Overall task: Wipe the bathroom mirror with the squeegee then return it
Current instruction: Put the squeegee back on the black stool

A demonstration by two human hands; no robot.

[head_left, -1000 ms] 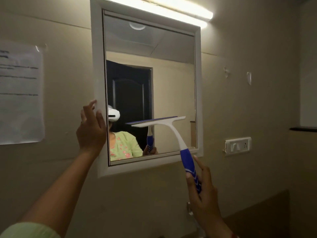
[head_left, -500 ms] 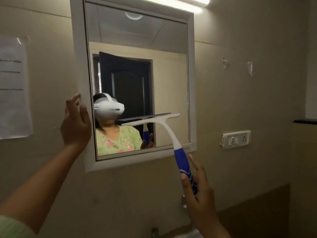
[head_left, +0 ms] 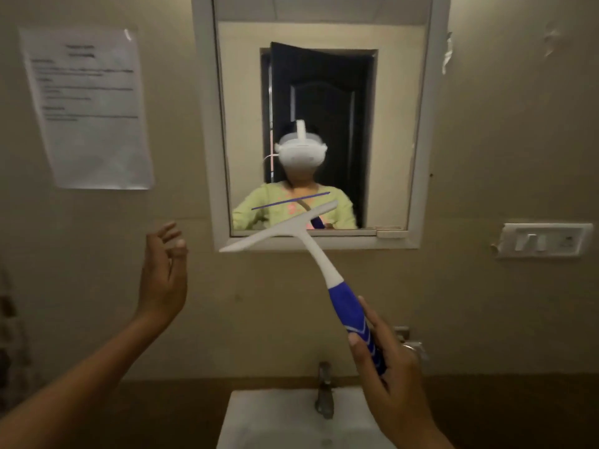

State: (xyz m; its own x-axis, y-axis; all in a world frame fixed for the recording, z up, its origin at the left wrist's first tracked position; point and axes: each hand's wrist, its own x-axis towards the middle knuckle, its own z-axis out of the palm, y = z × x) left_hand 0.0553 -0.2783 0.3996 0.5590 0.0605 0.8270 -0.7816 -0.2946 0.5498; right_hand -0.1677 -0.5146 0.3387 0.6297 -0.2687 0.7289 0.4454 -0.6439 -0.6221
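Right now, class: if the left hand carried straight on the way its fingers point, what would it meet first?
Probably the bare wall just left of the mirror frame. The left hand is open, its fingers angled up and forward; depth is hard to judge here.

Bare wall lies open below the mirror (head_left: 319, 124); a tap (head_left: 324, 392), seemingly, rises beneath.

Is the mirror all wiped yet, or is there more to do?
Probably wiped, though the glass can't confirm it: the squeegee blade now crosses the mirror frame's bottom edge, mostly below the glass. The right hand has a grip on the blue handle; the left hand is open, off the frame. Left to do: putting the squeegee back. Its place isn't visible; the sink sits below.
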